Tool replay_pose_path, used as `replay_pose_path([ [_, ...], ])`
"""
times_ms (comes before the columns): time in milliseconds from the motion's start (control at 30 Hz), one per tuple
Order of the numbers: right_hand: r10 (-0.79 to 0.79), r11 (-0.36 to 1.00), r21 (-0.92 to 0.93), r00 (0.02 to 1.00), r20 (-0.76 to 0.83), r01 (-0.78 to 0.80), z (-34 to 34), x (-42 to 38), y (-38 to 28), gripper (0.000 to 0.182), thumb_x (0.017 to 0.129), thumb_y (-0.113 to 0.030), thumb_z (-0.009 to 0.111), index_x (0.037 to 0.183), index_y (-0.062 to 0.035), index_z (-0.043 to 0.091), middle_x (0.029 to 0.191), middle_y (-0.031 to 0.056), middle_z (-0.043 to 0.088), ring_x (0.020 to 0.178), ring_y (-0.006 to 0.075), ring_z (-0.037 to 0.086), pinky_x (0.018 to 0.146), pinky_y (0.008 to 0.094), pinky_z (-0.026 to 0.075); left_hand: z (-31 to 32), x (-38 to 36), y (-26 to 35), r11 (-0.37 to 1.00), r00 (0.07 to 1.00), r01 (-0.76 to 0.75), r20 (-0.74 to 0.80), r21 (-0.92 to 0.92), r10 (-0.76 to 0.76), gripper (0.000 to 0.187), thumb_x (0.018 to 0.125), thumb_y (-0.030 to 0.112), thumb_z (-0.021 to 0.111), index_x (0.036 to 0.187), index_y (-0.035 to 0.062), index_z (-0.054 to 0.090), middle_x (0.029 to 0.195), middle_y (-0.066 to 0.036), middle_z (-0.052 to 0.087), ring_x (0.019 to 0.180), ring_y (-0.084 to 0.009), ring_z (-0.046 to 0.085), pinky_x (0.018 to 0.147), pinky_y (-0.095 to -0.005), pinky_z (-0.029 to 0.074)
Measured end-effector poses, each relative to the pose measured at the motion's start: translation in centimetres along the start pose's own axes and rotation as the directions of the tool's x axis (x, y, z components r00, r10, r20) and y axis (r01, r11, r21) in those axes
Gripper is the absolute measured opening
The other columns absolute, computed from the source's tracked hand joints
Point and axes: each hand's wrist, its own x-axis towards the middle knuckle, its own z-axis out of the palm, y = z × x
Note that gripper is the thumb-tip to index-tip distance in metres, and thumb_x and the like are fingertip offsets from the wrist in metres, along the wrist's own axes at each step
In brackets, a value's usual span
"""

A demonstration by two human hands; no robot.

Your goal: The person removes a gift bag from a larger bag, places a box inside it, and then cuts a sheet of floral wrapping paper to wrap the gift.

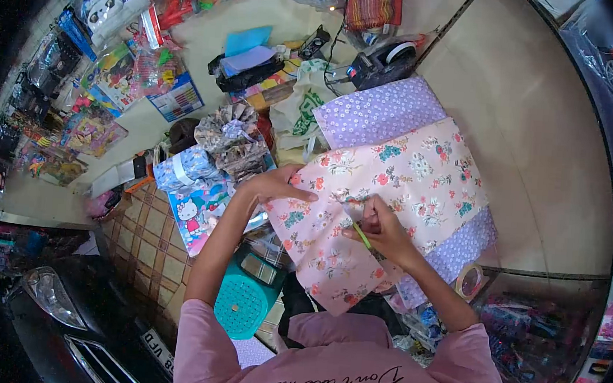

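A pink floral sheet [431,165] lies across a purple flowered sheet [385,111], and its near part hangs toward my lap. My left hand [278,187] rests on the left edge of the pink sheet with the thumb stretched out and the fingers spread. My right hand [382,233] is closed around a thin green tool [362,235] over the middle of the pink sheet, beside a slit or fold. The tool's far tip is too small to make out.
A tape roll [468,281] lies at the right, a tape dispenser [385,64] beyond the sheets. A teal stool [244,302] stands near my left side. Bagged toys, a Hello Kitty package [193,218] and a black motorbike [80,325] are at the left.
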Motion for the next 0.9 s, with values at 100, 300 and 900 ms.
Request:
replay_pose_path([
  [100, 0.056, 0.981, -0.194, 0.992, 0.115, -0.033, -0.5, -0.5, -0.3, 0.035, 0.084, -0.014, 0.066, 0.089, -0.0093, 0.033, 0.075, -0.0004, 0.038, 0.067, 0.0043, 0.04, 0.057, 0.0208, 0.038, -0.7, -0.3, 0.7, 0.999, 1.0, 0.01, 0.026, 0.033, -0.011, 0.069, 0.068, 0.022, 0.08, 0.124, -0.0008, 0.046, 0.112, -0.009, 0.059, 0.097, -0.0145, 0.057, 0.084, -0.0285, 0.046],
  [300, 0.216, 0.976, -0.041, 0.918, 0.332, -0.214, -1.4, -0.5, -0.3, 0.031, 0.089, -0.02, 0.059, 0.098, -0.0064, 0.032, 0.087, 0.0028, 0.045, 0.077, 0.0064, 0.049, 0.065, 0.0225, 0.044, -1.8, 1.2, -0.8, 0.996, 0.981, -0.04, 0.187, -0.075, 0.054, 0.07, 0.069, 0.018, 0.078, 0.127, -0.0013, 0.043, 0.116, -0.007, 0.057, 0.102, -0.0135, 0.054, 0.088, -0.0273, 0.043],
  [900, 0.038, 0.999, -0.035, 0.988, 0.149, -0.033, 0.3, 2.2, 2.2, 0.034, 0.085, -0.027, 0.065, 0.087, -0.008, 0.037, 0.075, -0.0013, 0.041, 0.065, 0.0061, 0.042, 0.055, 0.0222, 0.035, -1.3, 0.8, -1.2, 0.994, 0.981, -0.07, 0.176, -0.09, 0.085, 0.073, 0.07, 0.017, 0.077, 0.13, -0.0004, 0.04, 0.119, -0.007, 0.055, 0.104, -0.013, 0.053, 0.09, -0.0273, 0.043],
])
